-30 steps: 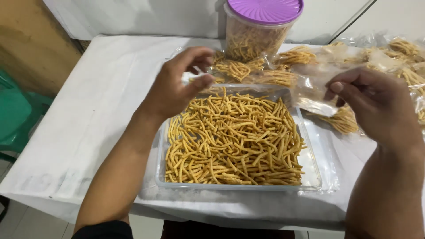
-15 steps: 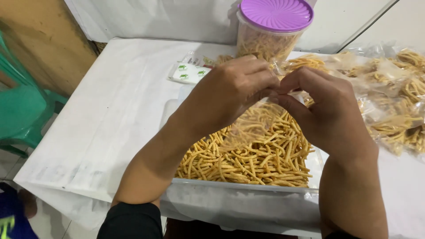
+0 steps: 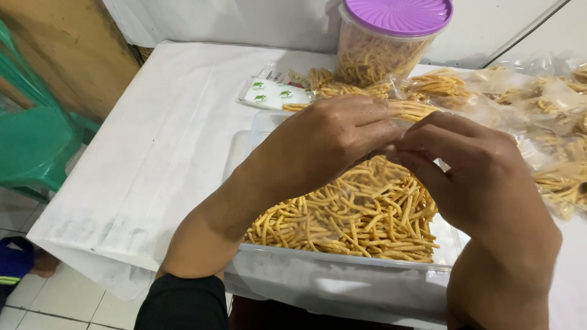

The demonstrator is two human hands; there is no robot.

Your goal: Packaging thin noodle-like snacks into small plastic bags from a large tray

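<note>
A clear plastic tray full of thin yellow snack sticks sits on the white table in front of me. Above it, my left hand and my right hand meet fingertip to fingertip, both pinching the top of a thin clear plastic bag that hangs over the tray. The bag is hard to make out and looks nearly empty.
A clear jar with a purple lid, filled with the same sticks, stands at the back. Several filled clear bags lie to the right. A small white packet lies behind the tray. A green plastic chair stands left.
My hands, apart a second ago with the right one at the bag pile, have come together over the tray and now pinch a clear bag. The view has shifted slightly.
</note>
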